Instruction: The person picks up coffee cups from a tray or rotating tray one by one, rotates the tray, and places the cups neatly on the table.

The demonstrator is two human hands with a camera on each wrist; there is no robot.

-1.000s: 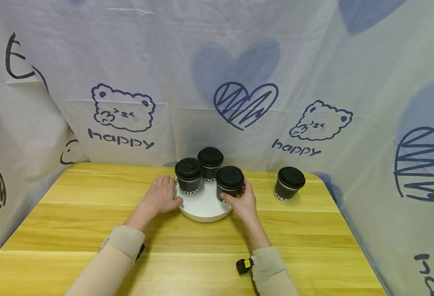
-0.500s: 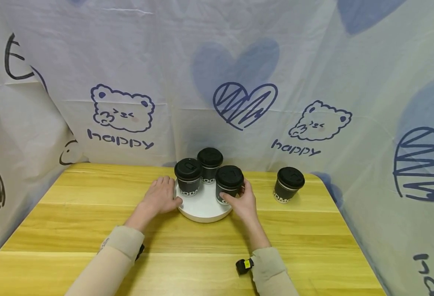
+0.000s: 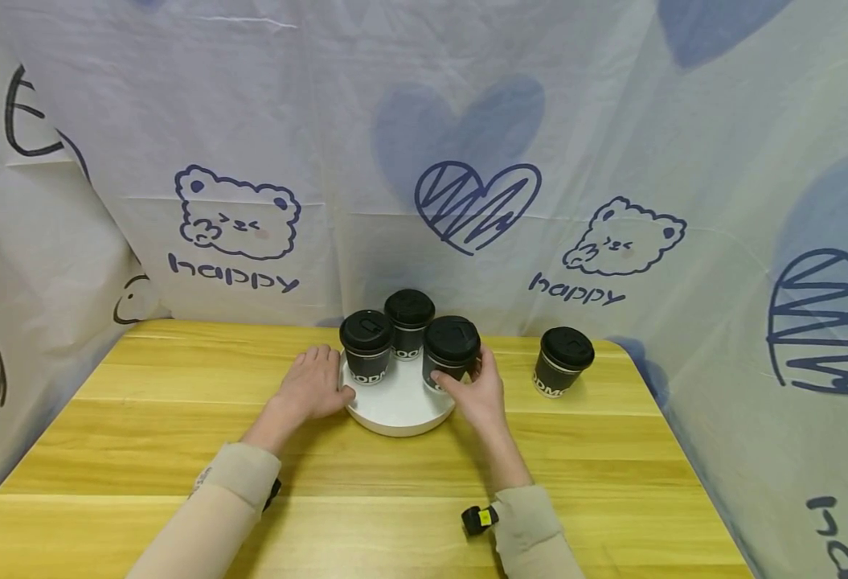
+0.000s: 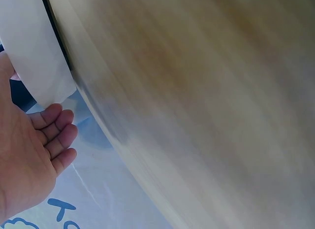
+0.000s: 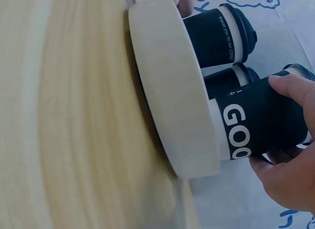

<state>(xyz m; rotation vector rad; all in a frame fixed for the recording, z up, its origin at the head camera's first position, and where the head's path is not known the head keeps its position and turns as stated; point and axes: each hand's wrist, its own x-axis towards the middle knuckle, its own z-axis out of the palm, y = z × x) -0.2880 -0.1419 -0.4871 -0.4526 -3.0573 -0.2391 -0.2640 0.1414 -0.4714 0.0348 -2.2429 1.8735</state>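
My right hand [image 3: 480, 396] grips a black lidded paper coffee cup [image 3: 451, 347], thumb on its near side and fingers behind. The cup is upright, close over the right part of a thick round white stand [image 3: 398, 414]; its white lower band shows beside the stand's edge in the right wrist view. Two matching coffee cups stand on the stand, one at the left [image 3: 367, 347] and one at the back [image 3: 410, 323]. My left hand [image 3: 315, 384] rests at the stand's left rim, thumb toward the front; its fingers [image 4: 61, 140] lie loosely bent by the rim.
Another black lidded cup [image 3: 564, 362] stands on the wooden table [image 3: 380, 498], right of the stand. A printed white cloth [image 3: 366, 241] hangs right behind the table's back edge and along both sides.
My right hand has raised its cup slightly, and the lid sits a little higher and looks larger. The left hand, the stand and the other cups stay in place.
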